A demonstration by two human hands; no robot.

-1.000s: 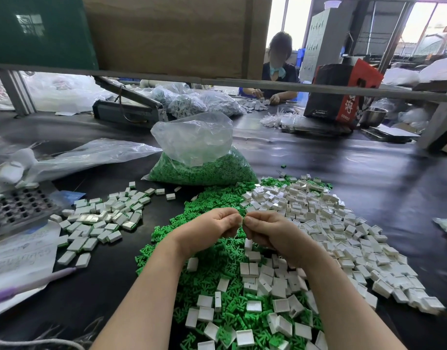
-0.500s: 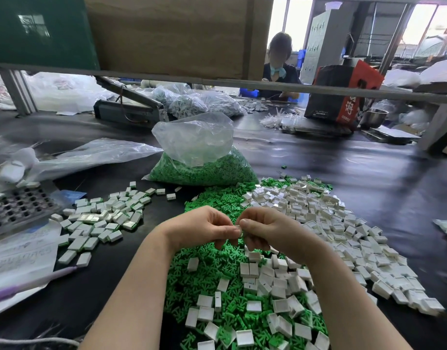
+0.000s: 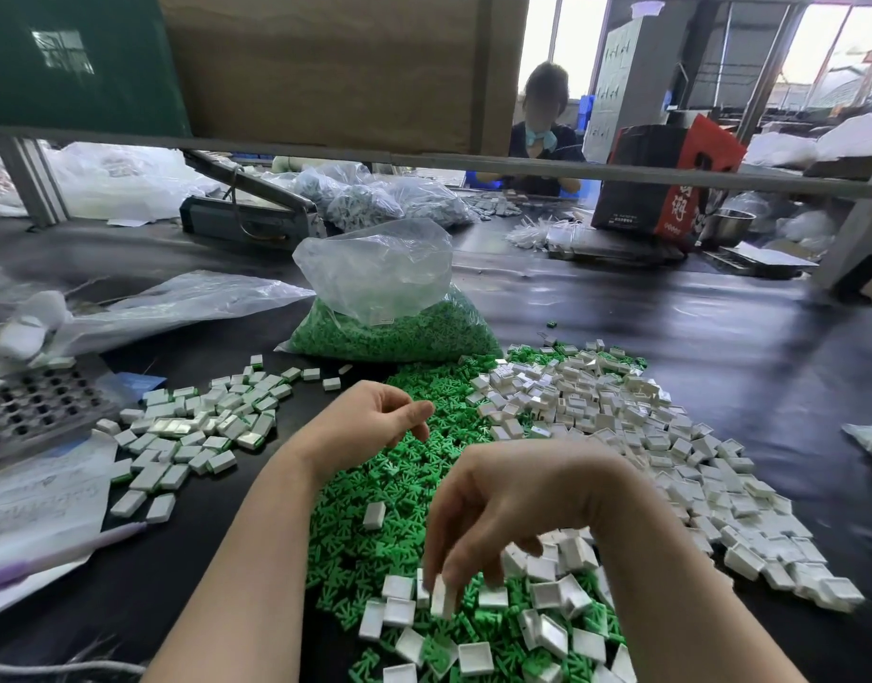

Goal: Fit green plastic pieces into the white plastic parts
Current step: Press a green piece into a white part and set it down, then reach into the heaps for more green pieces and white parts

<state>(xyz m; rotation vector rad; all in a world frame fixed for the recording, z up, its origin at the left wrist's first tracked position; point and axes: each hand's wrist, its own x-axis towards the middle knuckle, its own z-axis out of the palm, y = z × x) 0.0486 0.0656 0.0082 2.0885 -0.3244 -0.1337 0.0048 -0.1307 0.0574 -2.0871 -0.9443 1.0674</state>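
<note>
White square shell (image 3: pixel 441 597) pinched upright in right hand (image 3: pixel 510 505) fingertips

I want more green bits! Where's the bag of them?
In the head view, the bag of green pieces sits mid-table beyond both hands, just behind the loose green pile.

The bench (image 3: pixel 670 327) is black and a little glossy. Bright green plastic pieces (image 3: pixel 375 465) lie heaped across it, and the same green fills the bottom of a clear plastic bag (image 3: pixel 380 283). The loose shells (image 3: pixel 621 411) on the right are plain white. The pile of fitted parts (image 3: pixel 202 426) on the left is white with thin green edges. Far back stands a black box with a red side (image 3: pixel 670 184), with a brown board (image 3: pixel 325 66) and a dark green panel (image 3: pixel 74 56) overhead.
</note>
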